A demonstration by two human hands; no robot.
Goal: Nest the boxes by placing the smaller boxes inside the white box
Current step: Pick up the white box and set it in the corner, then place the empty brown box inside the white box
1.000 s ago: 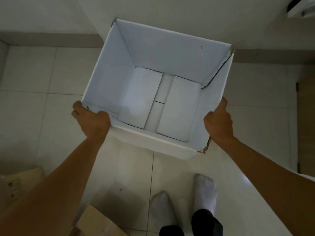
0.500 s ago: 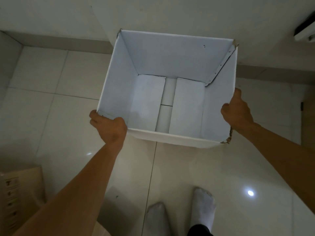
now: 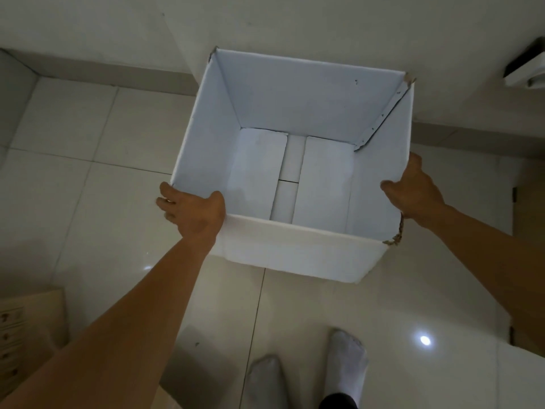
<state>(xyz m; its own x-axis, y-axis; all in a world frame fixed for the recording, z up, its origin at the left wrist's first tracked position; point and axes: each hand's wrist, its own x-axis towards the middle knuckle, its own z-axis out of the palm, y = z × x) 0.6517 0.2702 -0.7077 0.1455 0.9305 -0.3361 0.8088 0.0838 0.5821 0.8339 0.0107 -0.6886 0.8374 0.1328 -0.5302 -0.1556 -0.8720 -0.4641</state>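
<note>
Between both hands, out in front over the tiled floor: white box, open top up, nothing inside but its own bottom flaps, whose seam runs near to far. Stands close to the far wall. Cannot tell whether resting on the tiles or held just clear of them.

Left hand clamped on the near-left corner, thumb hooked over the rim to the inside, fingers curled down the outer left wall. Right hand closed on the right wall's top edge, towards its near end, just beyond the frayed near-right corner. Both arms stretched well forward, so both grasping the box and neither free.

At the near left edge, on the floor beside the left forearm: brown box, only partly in view, well apart from the white one. Lies back and to the left of the left hand, nearer the body than the fingers now are. Size against the opening hard to judge from the part showing. Socked feet at near right, clear of both.

Probably the placing of the outer box, with no nesting done yet. Next likely calls for letting go of the rim, then reaching back and left. Left hand the nearer one for that reach; right would have to cross the body. Opening faces straight up, so a drop from above should serve.
</note>
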